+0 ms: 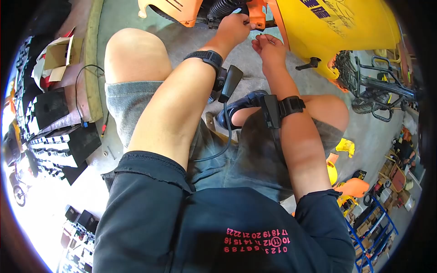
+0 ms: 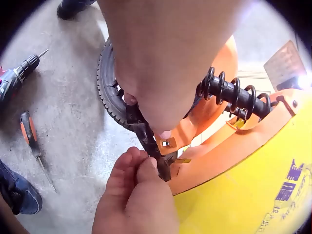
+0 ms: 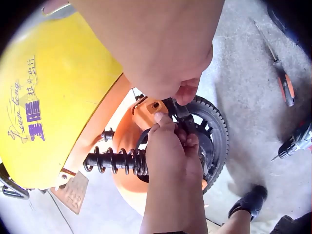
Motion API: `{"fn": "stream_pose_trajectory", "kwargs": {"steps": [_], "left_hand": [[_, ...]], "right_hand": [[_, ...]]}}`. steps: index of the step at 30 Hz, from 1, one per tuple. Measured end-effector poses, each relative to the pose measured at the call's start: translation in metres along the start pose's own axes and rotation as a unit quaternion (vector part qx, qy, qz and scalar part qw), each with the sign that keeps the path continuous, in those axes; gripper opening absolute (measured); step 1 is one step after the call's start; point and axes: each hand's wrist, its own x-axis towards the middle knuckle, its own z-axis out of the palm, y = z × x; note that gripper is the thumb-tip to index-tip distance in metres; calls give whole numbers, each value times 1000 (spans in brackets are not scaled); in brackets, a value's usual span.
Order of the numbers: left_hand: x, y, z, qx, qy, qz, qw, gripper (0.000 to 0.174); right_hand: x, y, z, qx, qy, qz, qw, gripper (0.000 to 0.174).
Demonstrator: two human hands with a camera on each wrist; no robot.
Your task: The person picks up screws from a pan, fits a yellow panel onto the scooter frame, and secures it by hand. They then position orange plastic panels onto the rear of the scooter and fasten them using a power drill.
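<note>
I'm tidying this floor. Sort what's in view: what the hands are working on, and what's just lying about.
In use: orange bracket, gripped by the left hand; black metal strip, pinched by the right hand; wheel.
Lying about: power drill; orange-handled screwdriver.

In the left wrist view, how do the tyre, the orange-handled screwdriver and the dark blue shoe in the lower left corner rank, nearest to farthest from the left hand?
From the left hand, which grips a black part:
1. tyre, just behind its fingers.
2. screwdriver, on the floor to the left.
3. shoe, in the lower left corner, beyond the screwdriver.
</note>
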Motion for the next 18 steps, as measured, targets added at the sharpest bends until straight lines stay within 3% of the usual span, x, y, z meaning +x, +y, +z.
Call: {"fn": "stream_pose_trajectory", "kwargs": {"steps": [3, 5, 13, 16, 18], "left_hand": [[2, 4, 0, 20, -19, -8, 1000, 30], [4, 4, 1, 46, 6, 56, 997, 31], [0, 9, -6, 55, -28, 77, 995, 31], [2, 9, -10, 48, -35, 78, 995, 32], [2, 9, -10, 34, -55, 65, 996, 34]], "right_hand": [[-1, -2, 1, -2, 10, -11, 1000, 25], [1, -1, 0, 7, 13, -15, 1000, 24], [-1, -4, 1, 32, 54, -49, 997, 28], [2, -7, 4, -13, 61, -38, 997, 32], [0, -7, 6, 11, 16, 2, 1000, 36]]}}
